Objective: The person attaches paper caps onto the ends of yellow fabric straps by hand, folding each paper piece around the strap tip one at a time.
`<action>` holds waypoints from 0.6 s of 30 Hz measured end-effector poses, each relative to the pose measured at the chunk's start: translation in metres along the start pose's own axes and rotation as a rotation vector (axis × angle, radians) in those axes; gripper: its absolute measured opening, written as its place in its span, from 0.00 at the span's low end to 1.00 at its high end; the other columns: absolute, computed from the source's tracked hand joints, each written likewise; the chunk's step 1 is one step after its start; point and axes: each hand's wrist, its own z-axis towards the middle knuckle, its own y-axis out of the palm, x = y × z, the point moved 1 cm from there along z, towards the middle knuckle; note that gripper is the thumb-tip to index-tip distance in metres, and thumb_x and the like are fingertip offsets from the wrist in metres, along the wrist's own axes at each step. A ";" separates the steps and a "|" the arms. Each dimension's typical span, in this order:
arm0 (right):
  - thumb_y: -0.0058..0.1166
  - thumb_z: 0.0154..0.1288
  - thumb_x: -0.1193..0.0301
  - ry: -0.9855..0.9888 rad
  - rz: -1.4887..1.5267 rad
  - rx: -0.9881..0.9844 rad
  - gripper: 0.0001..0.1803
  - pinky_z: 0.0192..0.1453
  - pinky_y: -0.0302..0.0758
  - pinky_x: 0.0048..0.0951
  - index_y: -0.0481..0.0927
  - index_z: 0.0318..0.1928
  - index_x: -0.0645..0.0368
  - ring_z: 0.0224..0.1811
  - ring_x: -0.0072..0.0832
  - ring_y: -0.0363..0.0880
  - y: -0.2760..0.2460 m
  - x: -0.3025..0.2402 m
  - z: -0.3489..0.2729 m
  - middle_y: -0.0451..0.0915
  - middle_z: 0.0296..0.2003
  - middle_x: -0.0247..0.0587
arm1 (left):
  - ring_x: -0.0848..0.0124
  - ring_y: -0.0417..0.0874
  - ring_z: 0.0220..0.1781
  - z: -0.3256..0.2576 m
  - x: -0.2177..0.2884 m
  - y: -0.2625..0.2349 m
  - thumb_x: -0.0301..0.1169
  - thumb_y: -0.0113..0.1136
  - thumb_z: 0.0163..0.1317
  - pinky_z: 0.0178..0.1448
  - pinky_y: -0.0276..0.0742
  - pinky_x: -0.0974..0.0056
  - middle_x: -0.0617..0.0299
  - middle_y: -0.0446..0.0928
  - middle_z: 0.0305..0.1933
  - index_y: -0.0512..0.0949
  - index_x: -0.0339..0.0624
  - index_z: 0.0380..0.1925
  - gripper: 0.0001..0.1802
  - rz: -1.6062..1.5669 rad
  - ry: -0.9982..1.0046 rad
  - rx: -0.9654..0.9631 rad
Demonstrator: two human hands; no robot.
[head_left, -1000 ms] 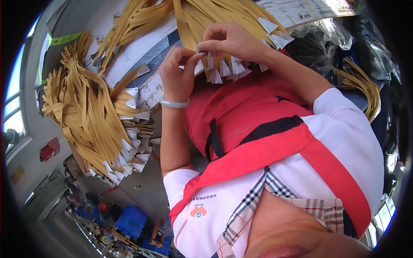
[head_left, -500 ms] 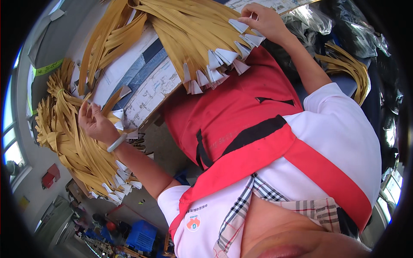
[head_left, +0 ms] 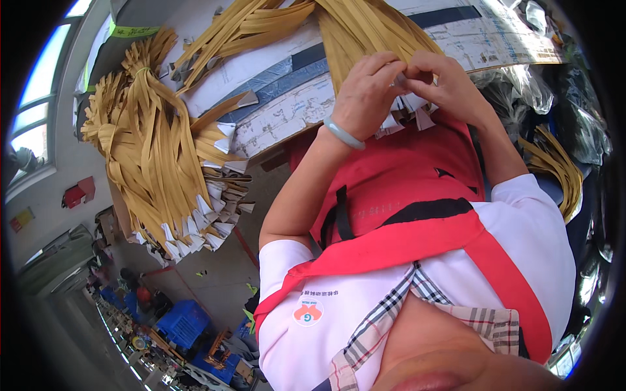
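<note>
A bundle of long, flat tan strips [head_left: 352, 39] fans over the table toward me, its white-tipped ends [head_left: 424, 119] hanging at the front edge. Both hands meet just above these ends. My left hand [head_left: 365, 94], with a pale bangle at the wrist, is closed, its fingertips pinched by a strip's end. My right hand [head_left: 450, 85] is closed as well, thumb and finger pinching at a small pale tip between the hands. The fingers partly hide that tip. Beside the table at left hangs a larger tied bundle of tan strips [head_left: 153, 150].
More tan strips [head_left: 254, 26] lie across the white, worn tabletop [head_left: 293, 104]. Clear plastic bags [head_left: 521, 88] and a looped tan bundle [head_left: 554, 173] are at right. A blue crate [head_left: 184, 324] sits on the floor at lower left. My red apron touches the table edge.
My left hand has left the side bundle and moved right to join my right hand. The right hand has shifted right and lower. The view has turned, showing more of the table.
</note>
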 end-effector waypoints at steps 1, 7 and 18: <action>0.62 0.61 0.73 0.034 -0.015 0.002 0.09 0.31 0.69 0.25 0.77 0.31 0.64 0.26 0.22 0.71 0.001 0.000 0.002 0.73 0.25 0.35 | 0.52 0.80 0.50 0.000 -0.001 0.000 0.22 0.67 0.52 0.51 0.78 0.58 0.52 0.78 0.48 0.79 0.39 0.45 0.18 -0.045 -0.046 -0.011; 0.59 0.67 0.71 0.030 0.265 -0.097 0.07 0.42 0.71 0.22 0.80 0.34 0.62 0.38 0.17 0.75 0.000 0.010 0.004 0.79 0.33 0.32 | 0.56 0.81 0.37 -0.004 -0.009 -0.007 0.22 0.68 0.51 0.41 0.77 0.59 0.54 0.78 0.36 0.78 0.35 0.30 0.08 -0.166 -0.208 -0.075; 0.66 0.63 0.64 -0.203 0.681 -0.087 0.12 0.46 0.73 0.24 0.81 0.39 0.59 0.41 0.18 0.76 0.021 0.005 0.034 0.79 0.37 0.31 | 0.73 0.76 0.46 -0.012 -0.025 -0.024 0.21 0.61 0.64 0.56 0.69 0.68 0.60 0.79 0.45 0.79 0.36 0.35 0.01 -0.707 -0.455 0.211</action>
